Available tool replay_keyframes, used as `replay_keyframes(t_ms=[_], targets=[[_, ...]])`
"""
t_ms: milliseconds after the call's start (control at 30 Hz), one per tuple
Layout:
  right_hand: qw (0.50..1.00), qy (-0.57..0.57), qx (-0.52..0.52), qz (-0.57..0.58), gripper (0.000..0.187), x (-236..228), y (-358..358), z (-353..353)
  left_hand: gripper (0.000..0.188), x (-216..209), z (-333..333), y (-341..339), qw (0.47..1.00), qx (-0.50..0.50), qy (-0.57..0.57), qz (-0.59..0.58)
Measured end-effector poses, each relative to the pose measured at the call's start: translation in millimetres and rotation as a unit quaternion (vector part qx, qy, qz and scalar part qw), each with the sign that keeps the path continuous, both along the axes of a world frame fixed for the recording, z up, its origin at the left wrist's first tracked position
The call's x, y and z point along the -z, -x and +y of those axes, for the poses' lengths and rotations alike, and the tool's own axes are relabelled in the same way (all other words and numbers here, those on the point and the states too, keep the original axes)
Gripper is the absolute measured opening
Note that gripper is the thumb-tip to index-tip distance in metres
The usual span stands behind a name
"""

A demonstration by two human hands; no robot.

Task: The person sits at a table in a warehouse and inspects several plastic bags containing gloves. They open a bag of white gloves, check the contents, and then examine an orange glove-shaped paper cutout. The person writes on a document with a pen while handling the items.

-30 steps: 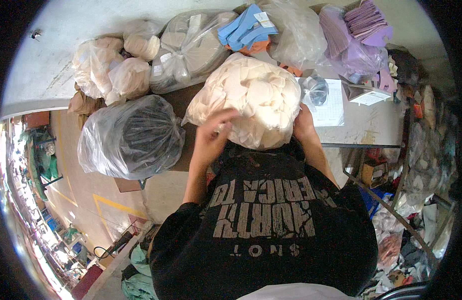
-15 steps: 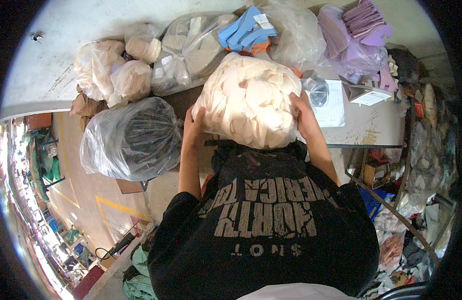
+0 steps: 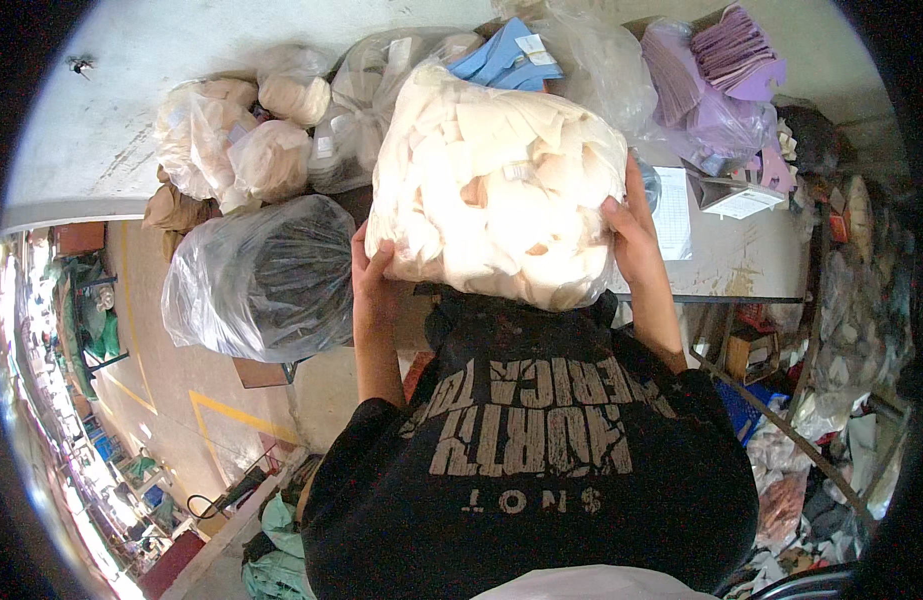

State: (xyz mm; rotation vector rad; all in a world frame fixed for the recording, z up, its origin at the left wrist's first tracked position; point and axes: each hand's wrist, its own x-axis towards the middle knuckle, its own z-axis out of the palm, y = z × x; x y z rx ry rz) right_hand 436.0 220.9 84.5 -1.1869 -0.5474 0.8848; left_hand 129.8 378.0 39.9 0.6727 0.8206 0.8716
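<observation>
Between my two hands is a big clear plastic bag of cream-coloured cut pieces (image 3: 496,190), held in front of my chest. My left hand (image 3: 371,262) grips its left side near the lower corner, thumb showing against the plastic. On the opposite side my right hand (image 3: 633,220) clasps the bag, with the thumb in front and the fingers partly hidden behind. The bag covers much of the table behind it. Just left of my left hand lies a large clear bag with dark contents (image 3: 271,275).
Along the back wall sit bags of beige pieces (image 3: 211,140), blue pieces (image 3: 506,58) and purple stacked pieces (image 3: 736,60). A paper sheet (image 3: 671,212) lies on the grey table (image 3: 751,250). Metal bars (image 3: 781,425) and heaped scraps stand at the right.
Both hands have raised the cream bag closer to me. It looks larger, and its face has turned, now hiding more of the blue pieces and the clear bag behind.
</observation>
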Motion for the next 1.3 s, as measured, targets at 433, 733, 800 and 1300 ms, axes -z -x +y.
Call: replay_keyframes(t_ms=[433, 733, 800, 1300], targets=[[0.999, -0.041, 0.008, 0.016, 0.104, -17, 7, -9, 0.078, -21, 6, 7, 0.994, -0.002, -0.087, 0.070], [0.997, -0.019, 0.031, 0.065, 0.096, -3, -3, -12, 0.068, -40, -2, -5, 0.978, 0.001, -0.146, 0.148], [0.995, -0.014, 0.039, 0.088, 0.093, 3, -6, -13, 0.065, -46, -4, -9, 0.973, -0.005, -0.157, 0.171], [0.976, 0.066, 0.057, 0.198, 0.062, 87, -40, -16, 0.061, -39, -4, -15, 0.918, 0.066, -0.275, 0.277]])
